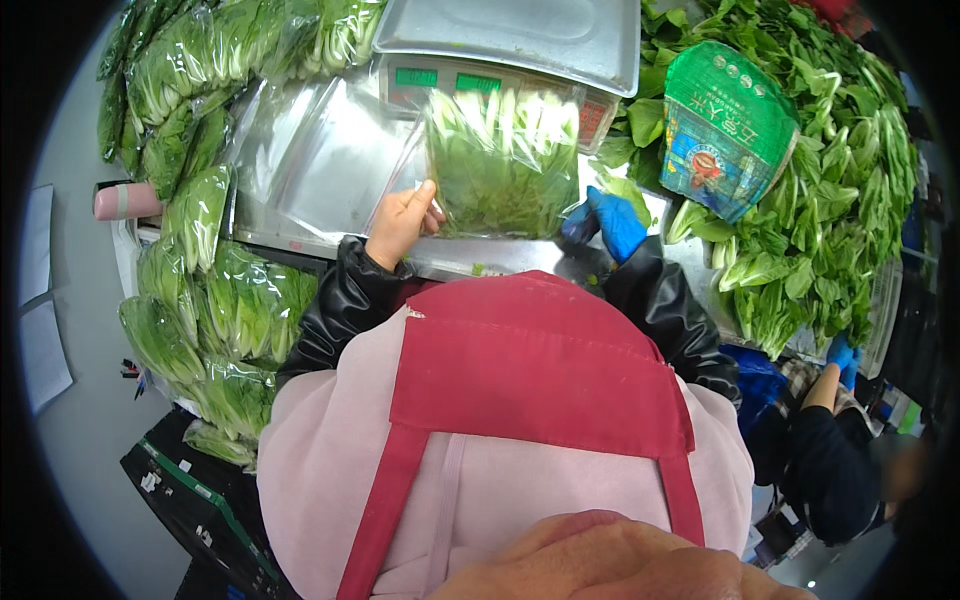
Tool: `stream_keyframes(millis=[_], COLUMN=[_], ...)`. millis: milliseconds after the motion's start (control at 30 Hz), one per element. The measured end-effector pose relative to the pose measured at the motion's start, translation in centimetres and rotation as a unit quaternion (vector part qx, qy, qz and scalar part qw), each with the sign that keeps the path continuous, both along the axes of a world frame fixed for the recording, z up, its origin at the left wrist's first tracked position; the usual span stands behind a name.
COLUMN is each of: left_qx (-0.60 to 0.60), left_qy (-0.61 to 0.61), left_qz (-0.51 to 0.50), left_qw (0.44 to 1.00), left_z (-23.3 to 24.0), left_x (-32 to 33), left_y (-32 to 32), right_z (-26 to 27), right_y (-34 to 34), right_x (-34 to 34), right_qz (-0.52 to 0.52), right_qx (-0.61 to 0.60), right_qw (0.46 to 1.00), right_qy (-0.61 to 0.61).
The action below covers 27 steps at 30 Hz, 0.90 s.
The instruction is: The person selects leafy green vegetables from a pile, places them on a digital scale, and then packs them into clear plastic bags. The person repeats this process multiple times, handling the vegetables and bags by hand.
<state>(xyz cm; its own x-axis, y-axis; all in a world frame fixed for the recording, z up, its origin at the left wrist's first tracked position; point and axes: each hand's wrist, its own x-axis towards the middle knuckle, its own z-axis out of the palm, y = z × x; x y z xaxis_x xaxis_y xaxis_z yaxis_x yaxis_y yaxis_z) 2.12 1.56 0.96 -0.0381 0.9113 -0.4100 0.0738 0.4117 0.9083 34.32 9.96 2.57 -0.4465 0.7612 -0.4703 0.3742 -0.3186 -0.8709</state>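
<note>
A clear plastic bag of leafy greens (504, 169) lies flat before me, its pale stems pointing towards the digital scale (442, 79). Bare, my left hand (405, 217) pinches the bag's lower left edge between thumb and fingers. My right hand (611, 223), in a blue glove, is at the bag's lower right corner; its fingertips touch or nearly touch the plastic, and whether they grip it is unclear. Flat empty clear bags (315, 157) are spread on the metal tabletop to the left. The scale's metal pan (517, 34) holds no greens.
Bagged greens (225, 64) are piled at the far left, with more (251, 300) nearer. Loose leafy greens (840, 195) heap up at the right, beside a green printed sack (727, 135). A black crate (202, 495) stands lower left. A co-worker (825, 450) is at the right.
</note>
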Motion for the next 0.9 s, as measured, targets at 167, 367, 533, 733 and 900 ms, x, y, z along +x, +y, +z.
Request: stream_keyframes(millis=[167, 367, 533, 733, 900], left_qx=[0.165, 0.445, 0.33, 0.316, 0.206], left_qy=[0.217, 0.293, 0.455, 0.446, 0.223], left_qz=[0.237, -0.302, -0.334, -0.22, -0.021], left_qw=[0.932, 0.791, 0.756, 0.808, 0.952], left_z=[0.6, 3.4, 0.4, -2.1, -3.3], left_x=[1.5, 8.3, 8.7, 6.5, -1.1], left_y=[-1.9, 2.5, 4.3, 4.0, -0.2], right_z=[-4.2, -6.4, -1.1, 0.7, -0.4], right_y=[-2.5, -2.6, -1.4, 0.0, 0.6], right_x=[0.6, 1.8, 2.0, -1.6, -3.5], right_qz=[-0.048, 0.048, -0.056, 0.323, 0.361], right_qx=[-0.117, 0.002, 0.099, 0.549, 0.488], right_qw=[0.992, 0.999, 0.991, 0.714, 0.754], right_qy=[-0.009, 0.015, -0.071, -0.29, -0.251])
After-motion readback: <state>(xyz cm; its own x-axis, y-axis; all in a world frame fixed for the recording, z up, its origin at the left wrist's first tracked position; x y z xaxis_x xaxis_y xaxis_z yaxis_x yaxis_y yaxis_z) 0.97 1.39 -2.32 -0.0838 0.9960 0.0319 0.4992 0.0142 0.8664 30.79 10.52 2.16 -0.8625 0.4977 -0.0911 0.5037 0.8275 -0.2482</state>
